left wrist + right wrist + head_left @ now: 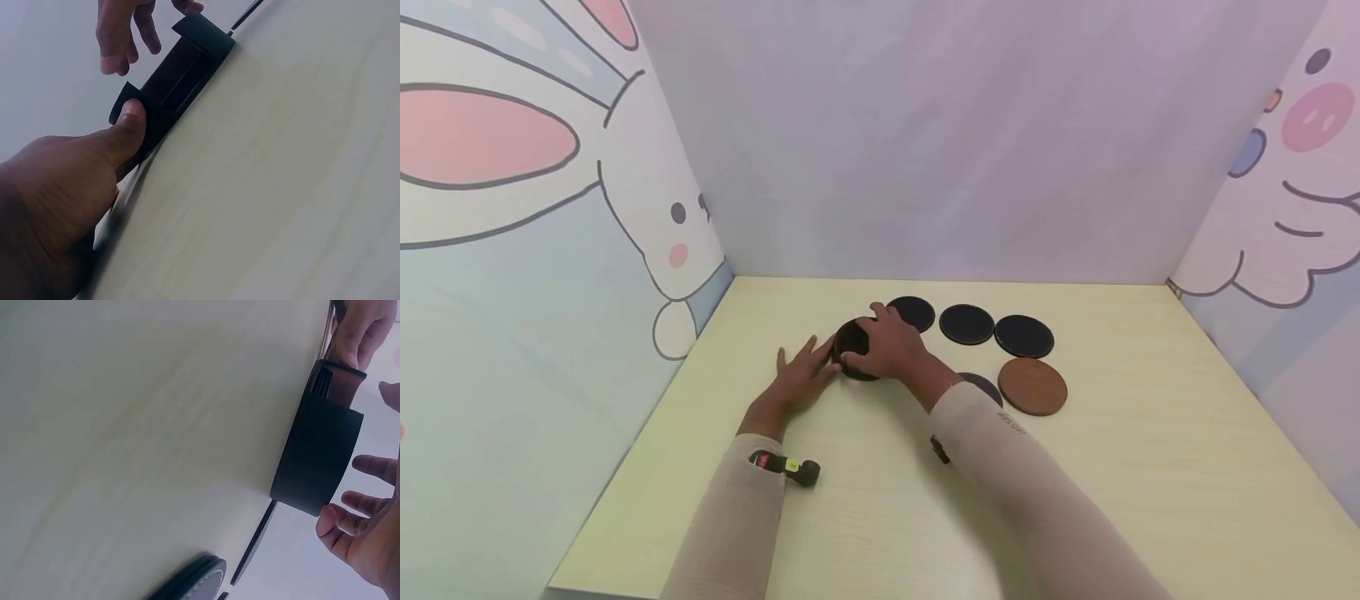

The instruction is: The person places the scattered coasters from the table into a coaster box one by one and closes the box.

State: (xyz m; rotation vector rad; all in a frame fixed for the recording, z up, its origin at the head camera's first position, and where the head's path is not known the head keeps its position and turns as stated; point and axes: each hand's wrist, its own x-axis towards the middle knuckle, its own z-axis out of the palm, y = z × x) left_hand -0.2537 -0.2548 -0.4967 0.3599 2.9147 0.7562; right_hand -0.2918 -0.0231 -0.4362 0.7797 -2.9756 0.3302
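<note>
A round black coaster holder [850, 337] with gaps in its side wall sits on the table under both hands. In the left wrist view, the thumb of my left hand [801, 381] presses on the holder's wall [159, 119]. That hand grips the holder's left edge, some fingers spread away from it. My right hand [892, 346] arches over the holder's top, fingers apart. The right wrist view shows its little finger at the wall's upper edge [320, 464] and nothing held between the fingers. The holder's inside is mostly hidden by this hand.
Black round coasters lie behind and to the right: one behind the right hand [913, 313], a middle one [967, 324] and a right one [1024, 336]. A brown coaster [1032, 386] lies nearer. Another black coaster [983, 387] is partly covered by the right forearm. Printed walls bound the table [865, 517].
</note>
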